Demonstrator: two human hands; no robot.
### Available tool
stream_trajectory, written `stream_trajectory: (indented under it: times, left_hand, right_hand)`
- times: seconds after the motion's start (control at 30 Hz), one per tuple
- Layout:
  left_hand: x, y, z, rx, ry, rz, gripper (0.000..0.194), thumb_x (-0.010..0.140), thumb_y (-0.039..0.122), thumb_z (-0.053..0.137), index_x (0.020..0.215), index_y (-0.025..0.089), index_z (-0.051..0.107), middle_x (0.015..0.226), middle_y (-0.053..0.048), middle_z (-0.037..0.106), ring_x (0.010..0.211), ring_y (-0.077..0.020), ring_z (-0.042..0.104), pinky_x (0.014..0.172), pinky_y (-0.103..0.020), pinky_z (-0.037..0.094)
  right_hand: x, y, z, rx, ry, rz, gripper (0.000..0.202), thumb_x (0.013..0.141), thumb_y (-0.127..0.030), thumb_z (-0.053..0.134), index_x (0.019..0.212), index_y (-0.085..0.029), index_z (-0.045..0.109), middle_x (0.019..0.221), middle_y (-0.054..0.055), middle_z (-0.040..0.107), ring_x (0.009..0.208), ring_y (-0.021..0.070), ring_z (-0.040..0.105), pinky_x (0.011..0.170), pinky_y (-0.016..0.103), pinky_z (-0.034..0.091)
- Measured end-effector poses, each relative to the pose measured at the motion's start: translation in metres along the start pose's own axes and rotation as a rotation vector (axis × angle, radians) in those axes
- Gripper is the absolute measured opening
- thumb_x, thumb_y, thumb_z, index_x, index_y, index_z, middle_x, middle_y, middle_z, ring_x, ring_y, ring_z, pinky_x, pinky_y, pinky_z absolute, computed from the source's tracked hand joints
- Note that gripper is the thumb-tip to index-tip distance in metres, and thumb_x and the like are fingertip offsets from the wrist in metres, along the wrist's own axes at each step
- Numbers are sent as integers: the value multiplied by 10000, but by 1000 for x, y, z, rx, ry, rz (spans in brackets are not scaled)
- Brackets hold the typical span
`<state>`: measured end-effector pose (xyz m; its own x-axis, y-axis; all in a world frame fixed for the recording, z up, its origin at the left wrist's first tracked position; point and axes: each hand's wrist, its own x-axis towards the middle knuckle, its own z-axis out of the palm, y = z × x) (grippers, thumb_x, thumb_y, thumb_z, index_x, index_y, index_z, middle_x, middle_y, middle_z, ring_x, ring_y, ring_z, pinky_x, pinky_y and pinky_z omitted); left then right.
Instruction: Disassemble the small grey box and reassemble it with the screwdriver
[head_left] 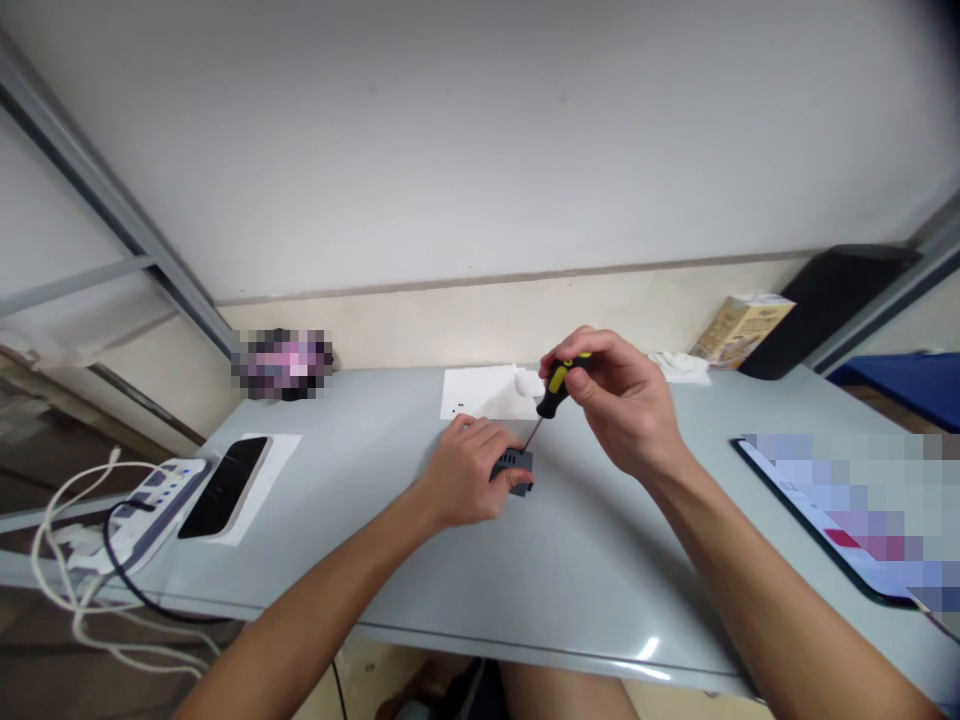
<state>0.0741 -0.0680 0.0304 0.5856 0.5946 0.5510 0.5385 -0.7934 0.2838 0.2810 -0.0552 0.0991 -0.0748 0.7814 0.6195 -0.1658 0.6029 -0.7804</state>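
Observation:
In the middle of the desk, my left hand point(471, 472) grips a small dark grey slotted box point(519, 486) and presses it to the desktop. Fingers and palm cover the box's left part. My right hand point(619, 400) is closed around the black and yellow handle of a screwdriver point(555, 390). Its thin shaft slants down to the left, and the tip meets the top edge of the box near its right end. Whether the tip sits in a screw is too small to tell. Just behind my left hand, a few tiny dark pieces point(459, 406) lie on a white sheet of paper point(480, 386).
At left on the grey desk point(360, 440) are a phone point(226, 488) and a power strip point(146, 515) with tangled cables point(56, 520). A tablet-like screen point(832, 525) lies at right. Along the back stand a yellow carton point(742, 330) and a black object point(825, 300), beside crumpled tissue point(681, 367).

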Motion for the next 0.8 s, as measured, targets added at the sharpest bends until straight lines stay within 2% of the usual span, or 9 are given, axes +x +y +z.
stream_trajectory:
  times: [0.07, 0.13, 0.2, 0.3, 0.4, 0.5, 0.57, 0.67, 0.8]
  left_hand:
    - [0, 0, 0, 8, -2, 4, 187, 994, 382, 638, 963, 199, 615, 885, -41, 728, 803, -207, 647, 838, -384, 414]
    - [0, 1, 0, 17, -2, 3, 195, 999, 390, 628, 962, 199, 618, 879, -45, 727, 802, -209, 648, 841, -385, 414]
    - [0, 1, 0, 23, 1, 6, 200, 1003, 393, 622, 965, 196, 623, 877, -48, 729, 800, -210, 650, 838, -382, 413]
    - [0, 1, 1, 34, 7, 24, 215, 1006, 397, 623, 972, 185, 629, 882, -50, 732, 804, -206, 655, 826, -373, 412]
    - [-1, 1, 3, 54, 15, 24, 245, 1024, 420, 607, 975, 182, 632, 887, -42, 737, 817, -197, 662, 830, -367, 414]
    - [-2, 1, 5, 74, 24, 23, 279, 1046, 445, 576, 981, 181, 638, 907, -43, 748, 841, -193, 672, 837, -362, 419]
    - [-2, 2, 6, 87, 29, 25, 298, 1051, 465, 568, 995, 182, 644, 926, -49, 756, 856, -197, 680, 837, -360, 422]
    - [-1, 2, 5, 104, 29, 26, 310, 1048, 484, 577, 1018, 184, 649, 937, -48, 763, 867, -198, 686, 839, -356, 423]
    - [-1, 1, 5, 108, 33, 37, 288, 1053, 461, 578, 1021, 182, 642, 928, -40, 757, 858, -189, 685, 843, -351, 418]
  right_hand:
    - [-1, -2, 1, 45, -39, 56, 209, 962, -452, 689, 1104, -299, 690, 929, 34, 678, 844, 212, 679, 755, 398, 583]
    - [-1, -4, 1, 74, -58, 76, 239, 989, -497, 629, 1092, -287, 680, 937, 48, 698, 848, 223, 684, 774, 425, 586]
    - [-1, -4, 1, 59, -30, 34, 251, 960, -520, 666, 980, -270, 679, 959, 57, 694, 864, 225, 678, 771, 421, 586]
    - [-1, -2, -2, -6, 32, -32, 225, 873, -456, 798, 894, -265, 683, 927, 40, 646, 828, 205, 655, 717, 378, 577]
    - [-2, -1, -4, 6, 5, 13, 184, 929, -433, 742, 1032, -285, 707, 926, 38, 656, 840, 209, 666, 751, 392, 581]
    - [-2, 0, -4, 49, -49, 57, 247, 1013, -500, 595, 1114, -297, 692, 1061, 69, 698, 933, 227, 686, 831, 431, 583]
    - [-1, 0, -5, 8, -23, 13, 252, 961, -525, 671, 1033, -285, 699, 1116, 77, 689, 982, 235, 679, 837, 424, 587]
    - [-2, 1, -6, -58, 38, -33, 227, 875, -460, 799, 976, -280, 703, 1025, 62, 678, 943, 234, 674, 796, 408, 596]
    - [-2, 1, -8, 32, 11, 42, 230, 1012, -487, 592, 1083, -293, 695, 1031, 65, 705, 922, 241, 700, 822, 454, 592]
